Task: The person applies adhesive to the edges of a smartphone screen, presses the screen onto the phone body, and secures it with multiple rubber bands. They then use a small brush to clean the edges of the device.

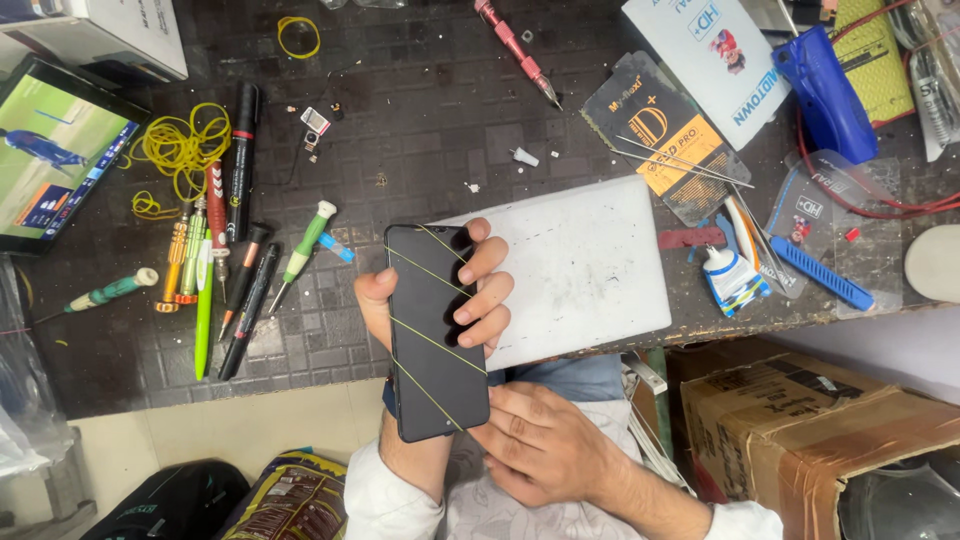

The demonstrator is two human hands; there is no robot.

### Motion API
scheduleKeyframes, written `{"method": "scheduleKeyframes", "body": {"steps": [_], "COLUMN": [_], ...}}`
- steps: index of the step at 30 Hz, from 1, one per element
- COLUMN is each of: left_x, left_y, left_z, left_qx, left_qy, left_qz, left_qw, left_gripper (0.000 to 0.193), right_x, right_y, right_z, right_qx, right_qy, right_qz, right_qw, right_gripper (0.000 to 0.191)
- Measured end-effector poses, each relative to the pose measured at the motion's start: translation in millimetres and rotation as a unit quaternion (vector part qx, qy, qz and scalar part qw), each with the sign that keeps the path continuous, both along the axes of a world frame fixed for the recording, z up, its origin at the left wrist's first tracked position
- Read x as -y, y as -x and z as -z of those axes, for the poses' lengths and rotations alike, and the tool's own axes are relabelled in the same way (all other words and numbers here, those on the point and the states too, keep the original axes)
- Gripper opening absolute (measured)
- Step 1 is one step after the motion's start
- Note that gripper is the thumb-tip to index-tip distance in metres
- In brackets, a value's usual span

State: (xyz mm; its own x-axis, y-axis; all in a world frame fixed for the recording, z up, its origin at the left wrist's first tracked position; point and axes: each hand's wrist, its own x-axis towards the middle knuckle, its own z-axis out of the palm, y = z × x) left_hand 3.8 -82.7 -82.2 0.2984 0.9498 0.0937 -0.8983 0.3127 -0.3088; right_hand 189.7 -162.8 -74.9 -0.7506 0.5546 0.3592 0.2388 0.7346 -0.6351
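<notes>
Item: black glossy slab phone (432, 335), wrapped with thin yellow rubber bands (425, 280), held above the desk's near edge. I log my left hand (440, 290) clasping its upper half; right hand (540, 440) at five o'clock, fingers apparently touching its lower corner, grasping nothing. Step: banding, seemingly; next calls for steady support.

A black, flat, rectangular smartphone (436, 332) with a dark, unlit glass screen faces up, standing roughly lengthwise away from the person and tilted slightly to the left. Several thin yellow rubber bands (425, 340) cross its face diagonally, stretched tight around the body. It is held above the near edge of the desk, over the person's lap.
</notes>
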Motion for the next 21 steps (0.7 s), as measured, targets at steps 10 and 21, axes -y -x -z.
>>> {"method": "scheduleKeyframes", "body": {"steps": [10, 21], "left_x": [-1.5, -0.1], "left_y": [-3.4, -7.7], "left_z": [-1.6, -6.0], "left_qx": [-0.022, -0.08], "left_qy": [-0.001, 0.016], "left_qz": [-0.013, -0.025], "left_qw": [1.0, 0.996], "left_gripper": [0.073, 0.072], "right_x": [0.3, -6.0], "right_y": [-2.7, -19.0], "right_z": [3.9, 1.5], "right_qx": [0.014, -0.049], "right_qy": [-0.024, -0.031], "right_qz": [0.008, 0.045], "right_qw": [1.0, 0.997], "right_gripper": [0.039, 0.027]}}
